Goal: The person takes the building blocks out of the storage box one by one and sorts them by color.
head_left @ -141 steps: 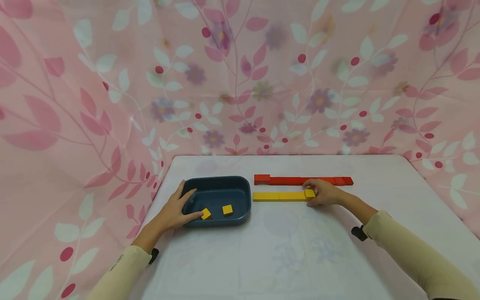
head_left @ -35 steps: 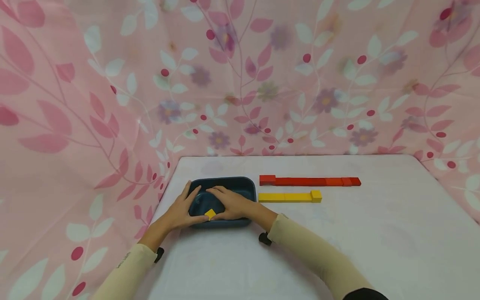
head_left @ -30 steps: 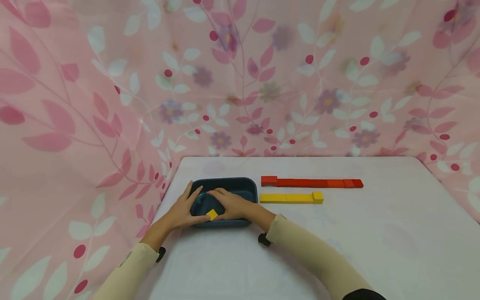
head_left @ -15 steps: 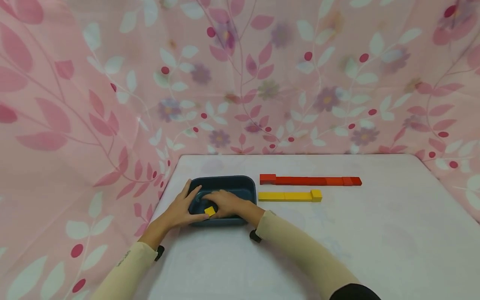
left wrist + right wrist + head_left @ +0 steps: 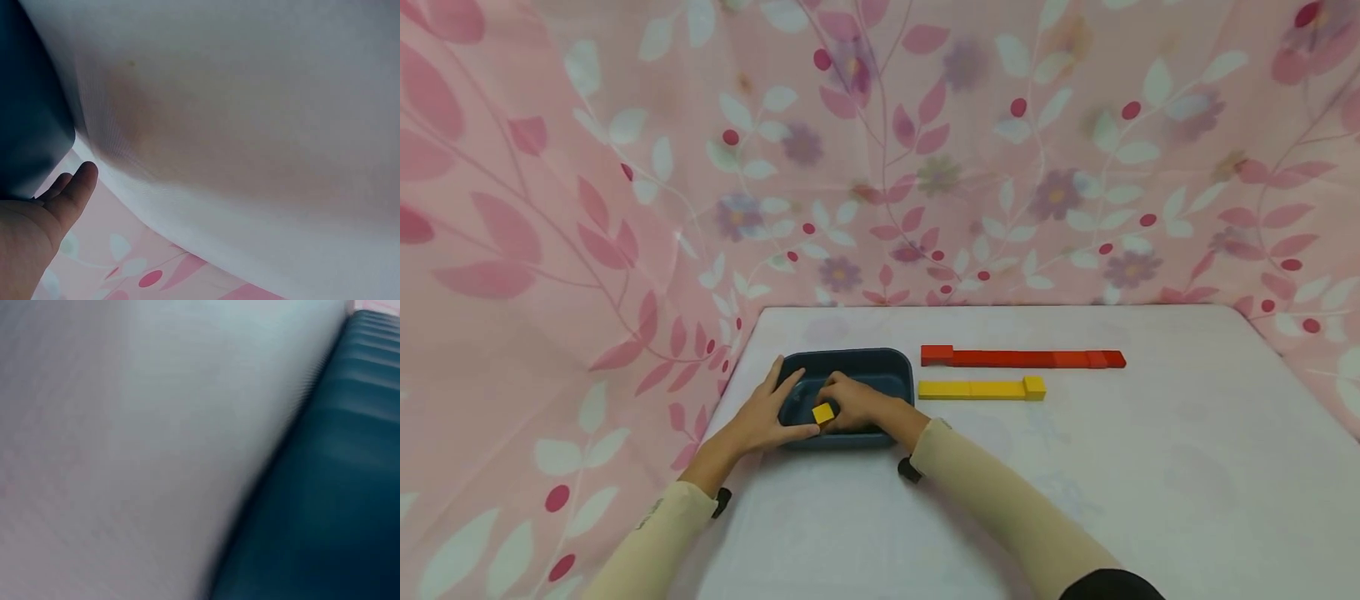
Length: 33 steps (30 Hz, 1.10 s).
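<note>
A dark blue rectangular tray (image 5: 883, 367) stands on the left part of the table. My left hand (image 5: 758, 419) rests at its left end, fingers straight and spread over the rim, thumb along the near side. Inside the tray, my right hand (image 5: 857, 406) has curled fingers and pinches a yellow cube (image 5: 823, 414), tilted near the left thumb tip. The left wrist view shows the outstretched fingers of my left hand (image 5: 37, 240) against the tray's outer wall (image 5: 31, 106). Only the tray's side (image 5: 331, 506) and white cloth fill the blurred right wrist view.
Right of the tray lies a row of yellow blocks (image 5: 970, 390), with a yellow cube (image 5: 1034, 388) at its right end. Behind it runs a longer row of red blocks (image 5: 1007, 359), raised at the left end. A pink floral curtain (image 5: 880, 167) surrounds the white table (image 5: 1150, 467).
My right hand has left the cube at the yellow row's right end and reached into the tray. There it has curled round a yellow cube and tilted it. The left hand stays put.
</note>
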Tool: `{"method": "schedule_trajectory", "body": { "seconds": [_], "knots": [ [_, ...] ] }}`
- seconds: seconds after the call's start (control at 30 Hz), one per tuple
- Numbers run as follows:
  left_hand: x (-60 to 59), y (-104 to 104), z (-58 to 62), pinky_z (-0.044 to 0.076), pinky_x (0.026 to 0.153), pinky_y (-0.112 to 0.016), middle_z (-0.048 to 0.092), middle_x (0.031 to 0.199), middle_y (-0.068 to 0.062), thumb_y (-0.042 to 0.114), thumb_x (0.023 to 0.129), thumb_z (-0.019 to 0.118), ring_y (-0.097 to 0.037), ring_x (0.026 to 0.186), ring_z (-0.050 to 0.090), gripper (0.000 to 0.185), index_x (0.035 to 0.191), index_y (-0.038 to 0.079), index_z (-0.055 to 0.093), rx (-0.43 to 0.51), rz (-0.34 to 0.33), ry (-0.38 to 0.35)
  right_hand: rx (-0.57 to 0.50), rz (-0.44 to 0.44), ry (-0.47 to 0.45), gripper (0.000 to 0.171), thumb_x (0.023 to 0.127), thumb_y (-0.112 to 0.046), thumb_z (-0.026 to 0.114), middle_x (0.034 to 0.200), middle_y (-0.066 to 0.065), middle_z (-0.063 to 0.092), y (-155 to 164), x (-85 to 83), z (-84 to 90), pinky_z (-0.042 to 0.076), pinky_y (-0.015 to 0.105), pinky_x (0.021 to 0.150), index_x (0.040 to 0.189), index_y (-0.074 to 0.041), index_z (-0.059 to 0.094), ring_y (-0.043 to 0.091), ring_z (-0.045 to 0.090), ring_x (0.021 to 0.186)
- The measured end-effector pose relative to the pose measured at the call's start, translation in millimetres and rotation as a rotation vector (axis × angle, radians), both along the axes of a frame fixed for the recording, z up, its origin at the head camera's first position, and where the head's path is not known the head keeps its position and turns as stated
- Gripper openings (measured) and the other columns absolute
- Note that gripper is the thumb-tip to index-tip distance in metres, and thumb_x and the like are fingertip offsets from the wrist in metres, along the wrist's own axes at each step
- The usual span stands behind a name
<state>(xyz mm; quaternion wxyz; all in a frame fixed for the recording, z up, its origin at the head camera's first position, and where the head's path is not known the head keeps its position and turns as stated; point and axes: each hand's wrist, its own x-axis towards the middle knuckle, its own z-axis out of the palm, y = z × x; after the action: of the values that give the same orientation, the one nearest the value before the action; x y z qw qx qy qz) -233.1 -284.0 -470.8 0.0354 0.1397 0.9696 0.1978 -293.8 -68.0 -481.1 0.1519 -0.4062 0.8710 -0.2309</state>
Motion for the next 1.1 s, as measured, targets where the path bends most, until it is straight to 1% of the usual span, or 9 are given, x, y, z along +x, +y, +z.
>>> {"method": "schedule_trajectory", "body": {
  "seconds": [0.1, 0.23, 0.37, 0.5, 0.63, 0.83, 0.93, 1.0, 1.1],
  "knots": [
    [-0.5, 1.7, -2.4, 0.033, 0.105, -0.074, -0.002, 0.167, -0.015, 0.073, 0.074, 0.068, -0.050, 0.144, 0.027, 0.106, 0.158, 0.025, 0.025, 0.010, 0.003, -0.004, -0.022, -0.027, -0.018, 0.042, 0.085, -0.034, 0.078, 0.131, 0.003, 0.055, 2.6, -2.2, -0.6, 0.052, 0.025, 0.095, 0.121, -0.015, 0.067, 0.013, 0.057, 0.108],
    [0.2, 1.8, -5.6, 0.033, 0.105, -0.074, -0.002, 0.167, -0.016, 0.072, 0.075, 0.068, -0.051, 0.144, 0.027, 0.105, 0.158, 0.024, 0.025, 0.008, 0.002, -0.010, -0.045, -0.025, -0.037, 0.041, 0.083, -0.030, 0.080, 0.114, 0.001, 0.062, 3.4, -3.1, -1.3, 0.051, 0.019, 0.083, 0.117, -0.011, 0.068, 0.008, 0.056, 0.091],
    [0.6, 1.0, -5.2, 0.034, 0.104, -0.074, -0.001, 0.167, -0.017, 0.073, 0.075, 0.068, -0.052, 0.143, 0.028, 0.105, 0.158, 0.024, 0.026, 0.001, 0.008, -0.014, -0.063, -0.030, -0.067, 0.037, 0.083, -0.026, 0.080, 0.103, -0.003, 0.063, 3.7, -3.0, -0.3, 0.050, 0.016, 0.076, 0.113, -0.011, 0.066, 0.007, 0.055, 0.084],
    [-0.3, 1.3, -1.7, 0.034, 0.104, -0.074, -0.002, 0.167, -0.016, 0.073, 0.075, 0.067, -0.052, 0.143, 0.028, 0.104, 0.158, 0.025, 0.026, 0.000, 0.013, -0.014, -0.086, -0.041, -0.078, 0.034, 0.083, -0.021, 0.080, 0.097, -0.004, 0.064, 4.0, -4.2, 2.1, 0.050, 0.017, 0.072, 0.111, -0.013, 0.064, 0.007, 0.057, 0.081],
    [-0.9, 1.0, 0.0, 0.035, 0.104, -0.074, -0.001, 0.167, -0.017, 0.073, 0.075, 0.067, -0.052, 0.143, 0.028, 0.103, 0.157, 0.025, 0.026, -0.011, 0.008, -0.012, -0.093, -0.040, -0.061, 0.034, 0.084, -0.021, 0.079, 0.099, -0.003, 0.065, 3.9, -4.7, 2.9, 0.050, 0.017, 0.073, 0.113, -0.013, 0.064, 0.007, 0.057, 0.082],
    [-0.5, -0.8, -0.6, 0.035, 0.103, -0.074, -0.002, 0.167, -0.016, 0.074, 0.075, 0.067, -0.052, 0.143, 0.028, 0.104, 0.157, 0.024, 0.027, -0.019, 0.002, -0.020, -0.099, -0.047, -0.025, 0.042, 0.087, -0.023, 0.076, 0.115, -0.001, 0.068, 3.3, -1.7, 3.5, 0.051, 0.019, 0.080, 0.127, -0.015, 0.066, 0.008, 0.057, 0.091],
    [-0.6, -1.8, -0.9, 0.035, 0.103, -0.073, -0.004, 0.167, -0.015, 0.074, 0.075, 0.066, -0.052, 0.143, 0.029, 0.104, 0.157, 0.024, 0.028, -0.022, 0.003, -0.023, -0.109, -0.044, 0.005, 0.044, 0.087, -0.021, 0.075, 0.117, 0.001, 0.067, 2.9, -0.9, 4.1, 0.051, 0.020, 0.079, 0.130, -0.016, 0.065, 0.009, 0.056, 0.092],
    [-0.8, -2.2, -0.9, 0.035, 0.103, -0.073, -0.005, 0.167, -0.014, 0.074, 0.075, 0.066, -0.053, 0.142, 0.029, 0.103, 0.157, 0.024, 0.028, -0.020, 0.005, -0.026, -0.120, -0.055, 0.000, 0.045, 0.087, -0.019, 0.075, 0.117, 0.001, 0.065, 3.0, -0.5, 5.2, 0.051, 0.020, 0.081, 0.130, -0.016, 0.066, 0.009, 0.055, 0.092],
    [-1.2, -2.1, -0.7, 0.035, 0.103, -0.074, -0.006, 0.167, -0.014, 0.073, 0.076, 0.066, -0.053, 0.142, 0.029, 0.102, 0.157, 0.025, 0.028, -0.012, 0.006, -0.028, -0.146, -0.076, -0.032, 0.043, 0.086, -0.015, 0.075, 0.119, 0.002, 0.064, 3.4, -0.8, 7.3, 0.053, 0.022, 0.086, 0.128, -0.015, 0.066, 0.011, 0.055, 0.094]
  ]
}}
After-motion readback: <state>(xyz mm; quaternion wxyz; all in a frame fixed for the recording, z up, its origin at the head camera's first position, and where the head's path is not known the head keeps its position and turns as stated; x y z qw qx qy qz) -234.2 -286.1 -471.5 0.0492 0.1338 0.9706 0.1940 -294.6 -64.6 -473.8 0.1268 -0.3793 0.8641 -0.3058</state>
